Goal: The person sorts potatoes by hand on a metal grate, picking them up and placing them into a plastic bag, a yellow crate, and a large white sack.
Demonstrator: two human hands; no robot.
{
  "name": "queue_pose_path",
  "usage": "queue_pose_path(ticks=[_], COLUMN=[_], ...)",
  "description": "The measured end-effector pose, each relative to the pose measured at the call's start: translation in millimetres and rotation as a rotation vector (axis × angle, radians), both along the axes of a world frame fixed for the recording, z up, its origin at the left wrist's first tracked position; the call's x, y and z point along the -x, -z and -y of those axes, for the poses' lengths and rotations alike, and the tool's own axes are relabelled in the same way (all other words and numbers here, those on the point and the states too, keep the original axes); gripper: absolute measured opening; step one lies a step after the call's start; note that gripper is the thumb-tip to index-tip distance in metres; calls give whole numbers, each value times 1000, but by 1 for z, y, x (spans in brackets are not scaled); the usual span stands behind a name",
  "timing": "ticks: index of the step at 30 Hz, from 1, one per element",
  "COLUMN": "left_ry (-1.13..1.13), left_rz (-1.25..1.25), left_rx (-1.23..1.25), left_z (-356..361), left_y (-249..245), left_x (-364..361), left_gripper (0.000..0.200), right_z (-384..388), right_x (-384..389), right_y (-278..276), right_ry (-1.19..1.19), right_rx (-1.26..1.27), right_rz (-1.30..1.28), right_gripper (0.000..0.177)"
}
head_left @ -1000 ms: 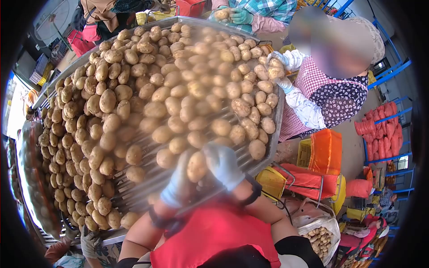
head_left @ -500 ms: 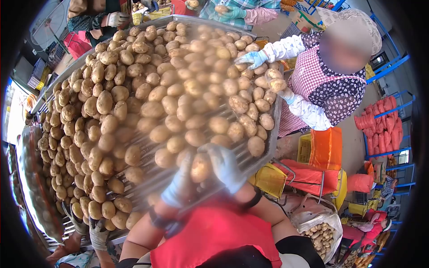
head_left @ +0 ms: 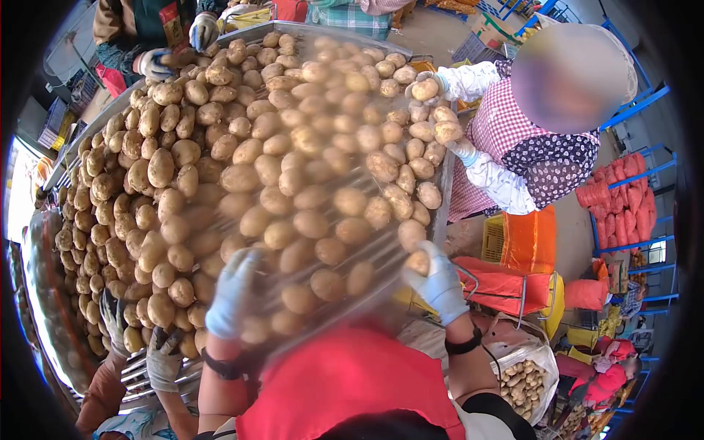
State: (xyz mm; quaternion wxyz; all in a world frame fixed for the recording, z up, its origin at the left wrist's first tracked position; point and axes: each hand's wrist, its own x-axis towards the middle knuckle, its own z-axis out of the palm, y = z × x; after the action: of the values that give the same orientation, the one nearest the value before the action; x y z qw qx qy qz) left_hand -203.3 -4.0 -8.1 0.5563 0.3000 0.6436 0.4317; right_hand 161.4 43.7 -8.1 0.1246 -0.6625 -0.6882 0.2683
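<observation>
Potatoes (head_left: 257, 176) cover a slatted metal table (head_left: 367, 176). My left hand (head_left: 235, 290), in a light blue glove, rests at the near side of the pile beside several potatoes; its fingers are blurred and partly hidden. My right hand (head_left: 436, 282), in a matching glove, is at the table's right edge, closed on a single potato (head_left: 417, 263). Another potato (head_left: 411, 235) lies just beyond it.
Across the right edge a co-worker (head_left: 513, 147) holds potatoes in both gloved hands. Other people's gloved hands (head_left: 163, 361) are at lower left and top left. Red and yellow bags (head_left: 506, 290) and a sack of potatoes (head_left: 522, 389) stand at right.
My hands have moved apart from around a potato near the front edge, the left one leftward, the right one rightward. The co-worker's far hand has drawn back and now holds a potato.
</observation>
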Motion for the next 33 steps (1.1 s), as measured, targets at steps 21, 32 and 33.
queue_pose_path(ticks=[21,32,33], left_ry=[-357,-174,-150], left_rz=[-214,-824,-881], left_rx=[10,28,-27], left_z=[127,152,149], left_y=[12,17,18], left_x=[58,22,18], left_gripper=[22,51,52], right_z=[-54,-217,-211], right_x=[202,66,75], right_y=[81,111,94], right_ry=[-932,-511,-464], right_rx=[-547,-516,-502], right_rz=[-52,549,590], right_gripper=[42,34,33])
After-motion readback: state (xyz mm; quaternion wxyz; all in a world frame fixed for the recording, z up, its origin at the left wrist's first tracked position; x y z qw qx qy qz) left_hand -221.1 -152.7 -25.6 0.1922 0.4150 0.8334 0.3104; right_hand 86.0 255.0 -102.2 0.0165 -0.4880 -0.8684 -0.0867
